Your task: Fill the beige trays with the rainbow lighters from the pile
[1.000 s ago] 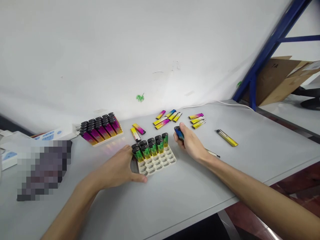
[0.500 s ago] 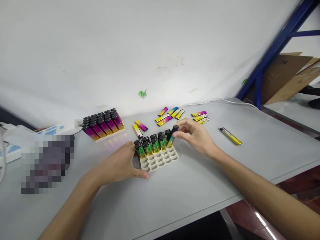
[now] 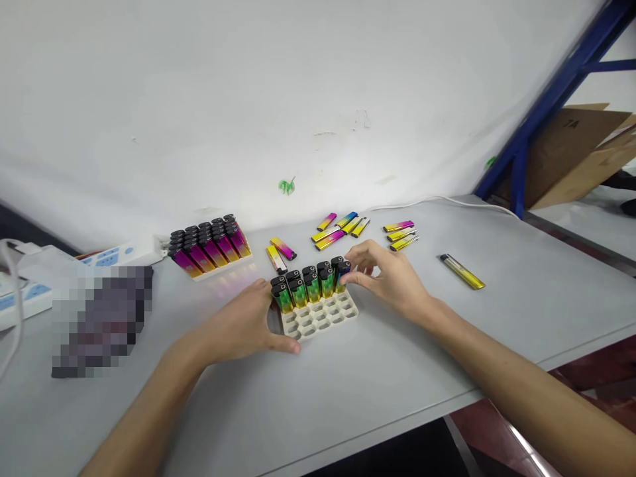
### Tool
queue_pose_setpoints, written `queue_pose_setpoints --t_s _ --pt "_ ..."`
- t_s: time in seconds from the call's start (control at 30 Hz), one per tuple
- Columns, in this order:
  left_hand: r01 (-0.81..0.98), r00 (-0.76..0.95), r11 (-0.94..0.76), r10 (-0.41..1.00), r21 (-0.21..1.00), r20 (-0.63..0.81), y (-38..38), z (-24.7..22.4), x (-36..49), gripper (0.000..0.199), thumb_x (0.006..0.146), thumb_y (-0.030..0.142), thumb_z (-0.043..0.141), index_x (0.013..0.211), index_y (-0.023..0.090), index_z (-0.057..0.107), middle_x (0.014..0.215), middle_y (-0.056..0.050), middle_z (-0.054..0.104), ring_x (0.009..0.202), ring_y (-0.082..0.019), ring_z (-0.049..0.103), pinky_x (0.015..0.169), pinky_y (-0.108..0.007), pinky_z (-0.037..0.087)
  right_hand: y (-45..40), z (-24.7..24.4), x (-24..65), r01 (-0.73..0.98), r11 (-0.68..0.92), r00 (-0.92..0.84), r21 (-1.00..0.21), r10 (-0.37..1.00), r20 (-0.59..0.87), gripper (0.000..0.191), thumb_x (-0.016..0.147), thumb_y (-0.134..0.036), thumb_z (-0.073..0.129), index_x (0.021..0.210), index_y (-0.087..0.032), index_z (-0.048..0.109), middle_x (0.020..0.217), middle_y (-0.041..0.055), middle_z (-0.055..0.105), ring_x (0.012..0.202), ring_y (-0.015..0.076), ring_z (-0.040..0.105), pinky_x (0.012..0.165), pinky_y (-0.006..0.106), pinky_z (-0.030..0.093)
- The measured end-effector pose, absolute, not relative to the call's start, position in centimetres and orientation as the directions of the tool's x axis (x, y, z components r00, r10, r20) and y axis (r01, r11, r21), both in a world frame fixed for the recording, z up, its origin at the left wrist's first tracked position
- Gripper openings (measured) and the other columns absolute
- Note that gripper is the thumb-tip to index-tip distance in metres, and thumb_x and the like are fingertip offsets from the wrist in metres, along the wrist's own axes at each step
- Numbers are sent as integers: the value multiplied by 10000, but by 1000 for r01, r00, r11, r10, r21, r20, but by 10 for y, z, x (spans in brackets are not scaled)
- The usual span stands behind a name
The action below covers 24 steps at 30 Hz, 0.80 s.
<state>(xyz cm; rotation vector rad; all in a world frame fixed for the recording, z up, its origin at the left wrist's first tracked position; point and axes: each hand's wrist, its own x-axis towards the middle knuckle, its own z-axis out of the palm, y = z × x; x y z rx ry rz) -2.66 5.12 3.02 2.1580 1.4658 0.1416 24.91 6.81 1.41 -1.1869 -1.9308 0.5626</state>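
Note:
A cream perforated tray [image 3: 322, 319] lies on the table between my hands, with upright green-and-yellow lighters [image 3: 308, 286] in its back rows. Its front rows hold no lighters. My left hand [image 3: 238, 324] grips the tray's left end, with the thumb along its front corner. My right hand [image 3: 385, 275] stands at the right end of the rows, its fingertips around a blue-green lighter [image 3: 342, 275] that stands in the tray. The hand hides part of that lighter.
A second tray of upright magenta-gold lighters [image 3: 209, 246] stands to the left. Loose lighters [image 3: 328, 233] lie behind the tray, with others [image 3: 400, 236] and a single one [image 3: 462, 271] to the right. A power strip [image 3: 119, 256] and a pixelated object [image 3: 99, 321] sit far left.
My right hand has come down and the blue-green lighter has dropped lower, now standing in the tray at the right end of the rows. My left hand stays on the tray.

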Motion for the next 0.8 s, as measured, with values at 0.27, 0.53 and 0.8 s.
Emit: queue_pose_setpoints --t_s 0.27,0.53,0.8 --pt "822 428 -299 886 484 -180 51 30 -27 821 564 659 815 1255 279 588 1253 -67 636 1213 -364 561 1017 -465 460 67 17 248 531 432 -248 -730 902 354 281 891 -493 649 852 -230 561 841 10 698 644 136 584 638 296 459" --pt "801 438 -299 883 519 -167 49 33 -27 816 567 622 827 1273 290 590 1246 -60 643 1225 -364 554 1026 -471 456 68 21 252 578 418 -179 -701 903 391 378 1029 -444 371 801 -215 566 795 30 706 704 153 631 672 282 429" --pt "800 437 -295 883 523 -171 49 33 -26 818 571 614 831 1289 304 591 1273 -49 635 1234 -367 547 1018 -462 466 88 12 263 880 244 -83 -408 924 372 329 1022 -355 360 908 -202 629 924 94 703 821 235 584 711 343 393"
